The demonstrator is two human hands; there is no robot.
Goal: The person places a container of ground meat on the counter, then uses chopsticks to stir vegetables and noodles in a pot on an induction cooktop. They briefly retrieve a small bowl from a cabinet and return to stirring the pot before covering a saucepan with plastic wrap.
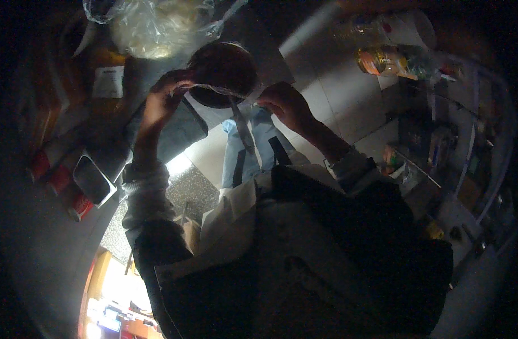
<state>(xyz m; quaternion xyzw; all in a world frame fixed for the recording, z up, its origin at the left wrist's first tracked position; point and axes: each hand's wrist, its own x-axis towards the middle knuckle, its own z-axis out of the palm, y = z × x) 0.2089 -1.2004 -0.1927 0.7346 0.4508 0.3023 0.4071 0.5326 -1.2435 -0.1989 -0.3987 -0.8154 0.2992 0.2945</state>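
Note:
In dim light, a round dark vessel (225,68), perhaps a pot or bowl, lies before me between my hands. My left hand (167,91) is at its left side, fingers pinched on the edge of what looks like thin clear plastic film (218,89). That edge runs across the vessel towards my right hand (284,104), whose fingertips are pinched together at the film's other end. A dark narrow strip (242,127), possibly a handle, extends from the vessel towards me. Shadow hides the vessel's inside.
A knotted clear plastic bag (161,29) with pale contents sits beyond the vessel. On the left counter are a phone-like dark slab (93,180) and several red cans (80,207). Bottles (379,61) and crowded shelves (466,140) stand right. Light floor tiles (322,93) lie below.

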